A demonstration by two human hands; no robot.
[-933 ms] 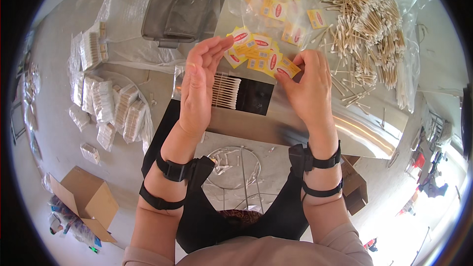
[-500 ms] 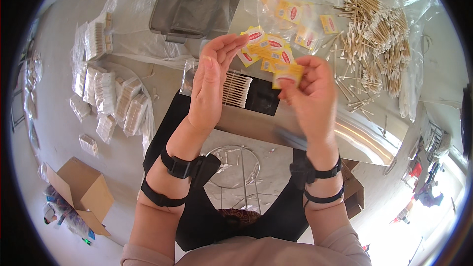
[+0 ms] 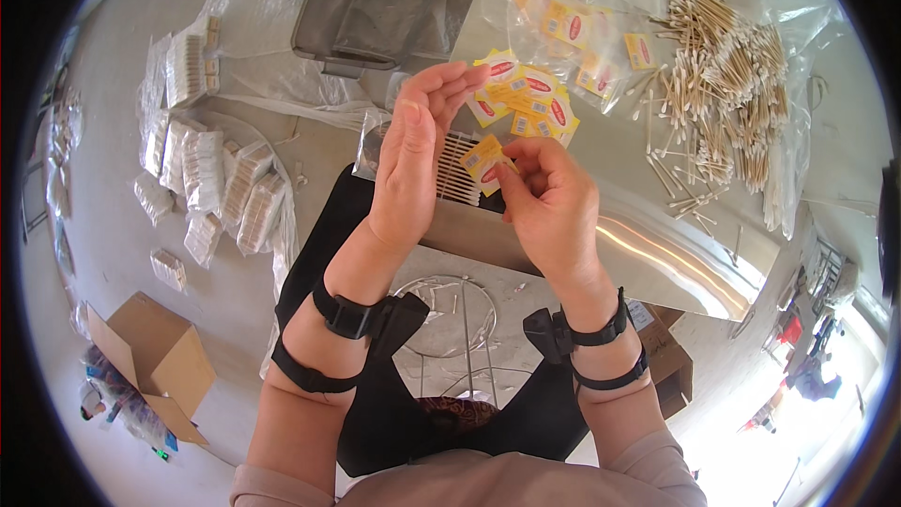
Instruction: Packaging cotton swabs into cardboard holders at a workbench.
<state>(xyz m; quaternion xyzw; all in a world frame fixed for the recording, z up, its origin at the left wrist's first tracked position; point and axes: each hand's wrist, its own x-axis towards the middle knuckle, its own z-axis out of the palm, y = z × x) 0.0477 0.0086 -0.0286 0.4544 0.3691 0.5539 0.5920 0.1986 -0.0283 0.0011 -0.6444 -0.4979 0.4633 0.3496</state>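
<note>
My right hand [image 3: 554,202] pinches a small yellow card [image 3: 484,161] with a red oval between thumb and fingers. The card is over the right part of a neat row of cotton swabs [image 3: 452,178], which lies side by side on a dark surface at the table's near edge. My left hand [image 3: 409,155] stands on edge at the left of that row, fingers stretched out and nothing in its grasp. Beside it lies a clear plastic bag [image 3: 368,143], partly hidden by the hand. Just beyond both hands is a loose pile of similar yellow cards [image 3: 535,105].
Loose cotton swabs [image 3: 727,84] heap at the right of the metal table [image 3: 648,263]. More cards lie in a clear bag [image 3: 563,23] at the back. A grey plastic bin [image 3: 310,9] stands far left of centre, packed swab bundles [image 3: 202,174] left, a cardboard box [image 3: 164,357] lower left.
My right hand has moved left and slightly nearer, bringing the yellow card from the card pile's near edge to over the swab row. My left hand stays in nearly the same pose.
</note>
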